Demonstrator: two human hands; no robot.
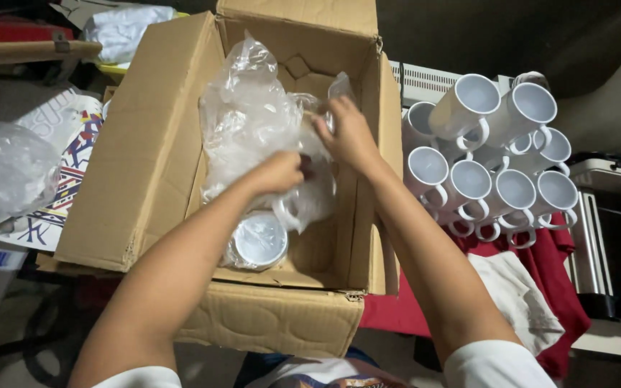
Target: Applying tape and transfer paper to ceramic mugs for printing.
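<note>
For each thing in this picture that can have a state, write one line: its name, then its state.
Cardboard box: open, flaps up.
Plastic wrap: crumpled, gripped by both hands.
Wrapped mug: inside the box, on its side.
White mugs: unwrapped, stacked on their sides.
Left hand: closed on wrap.
Right hand: closed on wrap.

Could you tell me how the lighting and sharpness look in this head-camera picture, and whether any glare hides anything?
Head view: light falls on the cardboard box and the stacked white mugs, while the corners sink into shadow; the clear plastic wrap throws glare that veils what it covers; the left hand and right hand look slightly soft.
</note>
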